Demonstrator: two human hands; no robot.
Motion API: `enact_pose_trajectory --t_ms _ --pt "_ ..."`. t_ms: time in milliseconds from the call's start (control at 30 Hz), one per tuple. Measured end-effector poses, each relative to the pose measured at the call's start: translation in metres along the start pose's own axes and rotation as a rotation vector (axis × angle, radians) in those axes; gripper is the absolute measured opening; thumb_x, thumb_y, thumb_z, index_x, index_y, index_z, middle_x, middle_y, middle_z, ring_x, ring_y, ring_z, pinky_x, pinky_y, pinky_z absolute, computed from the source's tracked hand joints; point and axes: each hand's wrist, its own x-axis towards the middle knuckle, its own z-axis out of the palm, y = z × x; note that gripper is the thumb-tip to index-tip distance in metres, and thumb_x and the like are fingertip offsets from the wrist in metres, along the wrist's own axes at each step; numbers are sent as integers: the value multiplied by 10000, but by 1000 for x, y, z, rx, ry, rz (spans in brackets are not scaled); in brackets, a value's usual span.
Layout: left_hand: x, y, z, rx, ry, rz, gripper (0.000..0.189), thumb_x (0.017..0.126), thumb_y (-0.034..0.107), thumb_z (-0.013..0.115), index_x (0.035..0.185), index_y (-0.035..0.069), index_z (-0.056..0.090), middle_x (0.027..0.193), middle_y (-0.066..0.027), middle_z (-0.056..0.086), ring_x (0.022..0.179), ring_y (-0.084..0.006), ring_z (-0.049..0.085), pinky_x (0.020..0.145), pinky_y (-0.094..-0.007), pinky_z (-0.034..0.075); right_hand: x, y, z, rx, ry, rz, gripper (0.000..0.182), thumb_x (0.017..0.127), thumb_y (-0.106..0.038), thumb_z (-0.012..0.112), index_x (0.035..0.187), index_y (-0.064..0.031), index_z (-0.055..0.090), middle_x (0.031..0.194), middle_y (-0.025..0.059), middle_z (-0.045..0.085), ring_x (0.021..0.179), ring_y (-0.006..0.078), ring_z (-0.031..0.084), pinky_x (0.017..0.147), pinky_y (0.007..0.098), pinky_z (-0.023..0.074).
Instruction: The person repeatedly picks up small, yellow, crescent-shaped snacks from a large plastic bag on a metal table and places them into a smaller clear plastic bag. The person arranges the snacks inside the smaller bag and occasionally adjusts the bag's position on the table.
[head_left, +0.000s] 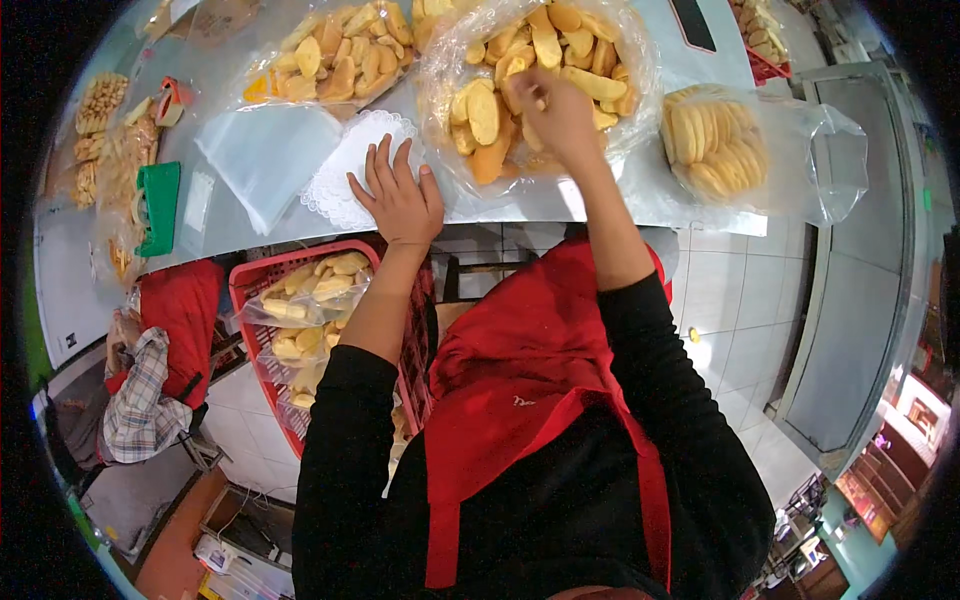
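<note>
My left hand (401, 196) rests palm down, fingers spread, on a stack of white lacy paper doilies (337, 180) near the table's front edge. My right hand (559, 112) is over a large open clear plastic bag (442, 161), its fingers curled among yellow-brown bread-like pieces (484, 112). Blur and the hand itself hide whether a piece is between those fingers. Left of the doilies lie flat clear plastic sleeves (262, 161). Behind them is another clear bag of similar pieces (352, 60).
A filled clear bag (716, 142) sits at the table's right end, near a dark phone-like object (691, 22). A green tape dispenser (159, 210) stands left. Below the table, a red plastic crate (244, 300) holds several bagged portions. Another person (150, 390) sits at left.
</note>
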Motion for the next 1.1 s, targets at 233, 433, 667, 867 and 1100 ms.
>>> enact_pose_trajectory --t_ms 233,433,667,867,1100 --pt "0 1 0 -5 -3 6 447 908 291 465 1300 80 512 1435 -125 414 1390 -324 294 1125 -617 37 77 75 -31 -714 352 -247 482 826 -169 655 1287 -96 535 1146 176 608 1095 367 553 956 467 444" --pt "2 3 0 -12 -2 19 438 913 297 460 1295 91 514 1432 -121 418 1389 -323 297 1123 -619 48 73 90 -43 -443 198 -199 440 829 -215 675 1252 -118 597 1098 171 626 1002 357 607 885 412 488" --pt "1 2 -1 13 -11 11 433 908 285 470 1295 95 514 1428 -116 423 1386 -313 306 1123 -616 58 52 54 -76 313 -170 111 427 886 -268 687 1267 -92 608 991 45 672 846 103 610 745 251 504" --pt "1 1 -3 6 -3 16 436 907 284 473 1298 95 513 1428 -113 424 1387 -312 305 1127 -609 59 33 44 -95 405 -367 110 457 922 -143 621 1358 -77 500 1175 44 623 1009 116 588 832 270 482" --pt "2 2 -2 8 -15 20 434 908 282 472 1297 95 514 1429 -109 424 1388 -308 306 1128 -607 58 30 40 -76 -168 -9 -193 412 861 -119 630 1268 -87 569 1162 100 636 1071 237 604 912 334 470"
